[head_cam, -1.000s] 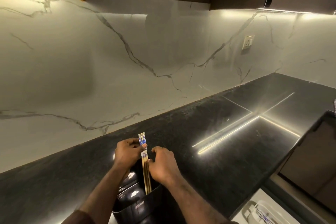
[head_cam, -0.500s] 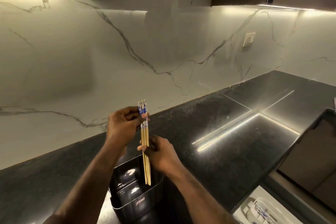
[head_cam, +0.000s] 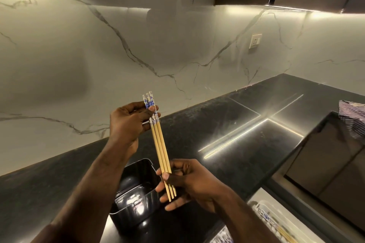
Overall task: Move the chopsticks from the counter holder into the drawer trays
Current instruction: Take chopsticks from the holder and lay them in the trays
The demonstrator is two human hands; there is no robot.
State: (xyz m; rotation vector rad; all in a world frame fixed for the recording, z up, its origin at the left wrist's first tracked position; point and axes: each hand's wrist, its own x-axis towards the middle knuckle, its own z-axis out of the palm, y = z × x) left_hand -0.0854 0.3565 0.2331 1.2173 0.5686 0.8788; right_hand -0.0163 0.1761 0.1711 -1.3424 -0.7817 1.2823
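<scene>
Both hands hold a bundle of chopsticks (head_cam: 160, 144) above a black holder (head_cam: 136, 193) on the dark counter (head_cam: 217, 124). The left hand (head_cam: 128, 122) pinches the patterned tops, and the right hand (head_cam: 189, 181) grips the tips.

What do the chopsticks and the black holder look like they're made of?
Chopsticks: pale yellow matte shafts, likely bamboo or wood, with glossy blue-and-white patterned tops, perhaps lacquer or a printed wrap. Holder: black and very glossy, throwing sharp light reflections; probably smooth plastic, though coated metal can't be ruled out.

Dim under-cabinet strip light, countertop (head_cam: 246, 136) glare, wide-angle bowing
</scene>
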